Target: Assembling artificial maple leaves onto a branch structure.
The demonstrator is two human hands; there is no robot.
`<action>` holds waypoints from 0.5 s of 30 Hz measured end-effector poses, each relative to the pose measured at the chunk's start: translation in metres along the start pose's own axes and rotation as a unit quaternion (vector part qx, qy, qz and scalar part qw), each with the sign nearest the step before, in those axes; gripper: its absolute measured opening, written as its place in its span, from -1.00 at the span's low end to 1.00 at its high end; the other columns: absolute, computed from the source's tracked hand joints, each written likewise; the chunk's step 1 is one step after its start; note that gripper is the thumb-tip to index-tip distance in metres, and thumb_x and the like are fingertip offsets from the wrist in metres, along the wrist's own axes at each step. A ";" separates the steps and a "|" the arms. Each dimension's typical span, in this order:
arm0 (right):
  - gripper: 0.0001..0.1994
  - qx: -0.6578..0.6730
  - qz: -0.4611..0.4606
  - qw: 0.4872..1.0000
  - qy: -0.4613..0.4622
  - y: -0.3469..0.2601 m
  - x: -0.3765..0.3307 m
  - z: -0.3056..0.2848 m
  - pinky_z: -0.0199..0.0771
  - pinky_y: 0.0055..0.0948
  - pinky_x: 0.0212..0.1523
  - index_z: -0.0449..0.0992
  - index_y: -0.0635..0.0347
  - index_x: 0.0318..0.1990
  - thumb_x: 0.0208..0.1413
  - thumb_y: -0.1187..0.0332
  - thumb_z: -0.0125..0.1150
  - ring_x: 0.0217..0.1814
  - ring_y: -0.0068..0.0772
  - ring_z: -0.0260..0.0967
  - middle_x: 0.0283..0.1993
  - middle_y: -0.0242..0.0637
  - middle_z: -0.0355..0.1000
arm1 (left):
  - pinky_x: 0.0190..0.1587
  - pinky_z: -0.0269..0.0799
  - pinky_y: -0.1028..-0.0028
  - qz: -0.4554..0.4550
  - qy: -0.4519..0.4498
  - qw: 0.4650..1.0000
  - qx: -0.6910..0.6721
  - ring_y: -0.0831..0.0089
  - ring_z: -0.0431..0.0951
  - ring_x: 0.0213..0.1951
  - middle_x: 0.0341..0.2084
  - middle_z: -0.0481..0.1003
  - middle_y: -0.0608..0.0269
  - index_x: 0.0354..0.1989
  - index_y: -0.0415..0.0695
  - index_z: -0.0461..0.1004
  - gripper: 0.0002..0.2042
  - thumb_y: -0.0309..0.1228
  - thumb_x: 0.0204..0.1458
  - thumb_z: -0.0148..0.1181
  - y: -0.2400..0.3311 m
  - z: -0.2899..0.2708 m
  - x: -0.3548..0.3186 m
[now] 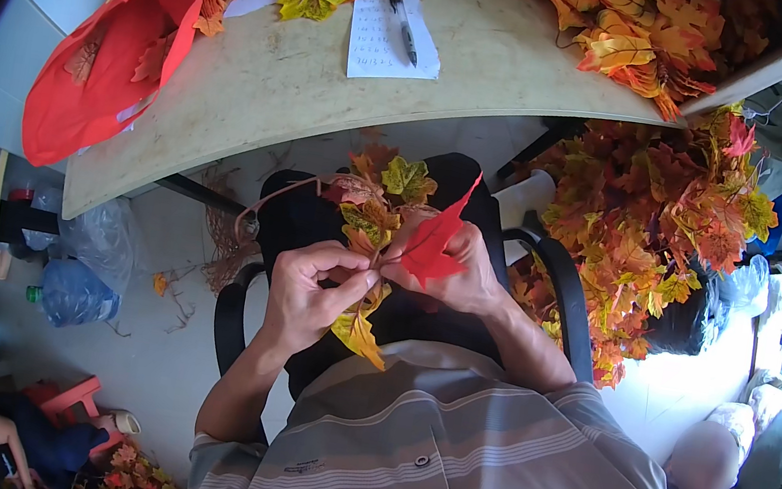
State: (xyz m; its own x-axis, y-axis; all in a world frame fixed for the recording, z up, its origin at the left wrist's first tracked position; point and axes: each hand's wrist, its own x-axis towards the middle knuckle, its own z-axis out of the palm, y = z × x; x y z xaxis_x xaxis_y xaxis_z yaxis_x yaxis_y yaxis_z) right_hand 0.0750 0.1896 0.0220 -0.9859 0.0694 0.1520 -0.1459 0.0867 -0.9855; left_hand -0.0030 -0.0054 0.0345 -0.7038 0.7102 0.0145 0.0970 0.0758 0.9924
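Above my lap, a vine of artificial autumn leaves (370,218) in yellow, green and rust hangs between my hands. Its bare brown stem (262,205) curves out to the left. My left hand (311,291) is closed in a pinch on the vine's stem, thumb against forefinger. Close beside it, my right hand (469,275) grips a red artificial maple leaf (433,247) near its base, where the fingertips of both hands almost meet. The exact join of leaf and stem is hidden by my fingers. A yellow leaf (359,335) dangles below my left hand.
Ahead curves a pale table (265,74) bearing a paper sheet (371,51), a pen (403,28), orange leaves (636,28) and a red bag (116,52). A large leaf bunch (649,212) hangs at right. Chair armrests (564,306) flank me. Another person (43,441) is at lower left.
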 end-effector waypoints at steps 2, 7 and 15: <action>-0.92 0.006 -0.025 1.000 0.010 0.003 0.003 0.002 0.44 -0.55 -0.35 0.57 0.27 -0.45 -0.13 0.53 0.38 -0.37 -0.54 0.46 -0.42 -0.32 0.51 | -0.34 0.44 0.64 -0.010 0.005 1.000 -0.015 0.56 0.54 -0.40 -0.44 0.51 0.17 -0.32 -0.45 0.52 -0.89 -0.67 -0.04 0.23 0.001 0.000 0.000; -0.92 0.026 -0.051 0.998 0.009 0.003 0.006 0.002 0.45 -0.54 -0.36 0.57 0.29 -0.48 -0.14 0.52 0.37 -0.39 -0.53 0.47 -0.45 -0.32 0.51 | -0.37 0.44 0.64 0.015 0.023 0.999 -0.024 0.57 0.55 -0.42 -0.48 0.53 0.18 -0.33 -0.39 0.55 -0.90 -0.60 0.00 0.25 -0.002 0.000 0.002; -0.91 0.010 -0.119 0.993 0.017 0.009 0.005 0.005 0.43 -0.58 -0.42 0.54 0.30 -0.40 -0.08 0.54 0.34 -0.42 -0.58 0.45 -0.45 -0.34 0.51 | -0.33 0.46 0.62 0.001 0.017 0.997 -0.079 0.54 0.57 -0.39 -0.46 0.53 0.16 -0.30 -0.42 0.53 -0.89 -0.61 0.02 0.23 0.001 0.002 0.001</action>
State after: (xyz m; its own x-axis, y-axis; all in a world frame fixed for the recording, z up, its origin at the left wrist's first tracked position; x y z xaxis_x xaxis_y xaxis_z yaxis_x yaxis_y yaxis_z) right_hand 0.0681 0.1860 0.0139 -0.9199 0.0827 0.3832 -0.3766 0.0852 -0.9224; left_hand -0.0021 -0.0034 0.0355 -0.7273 0.6861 0.0179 -0.0125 -0.0393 0.9991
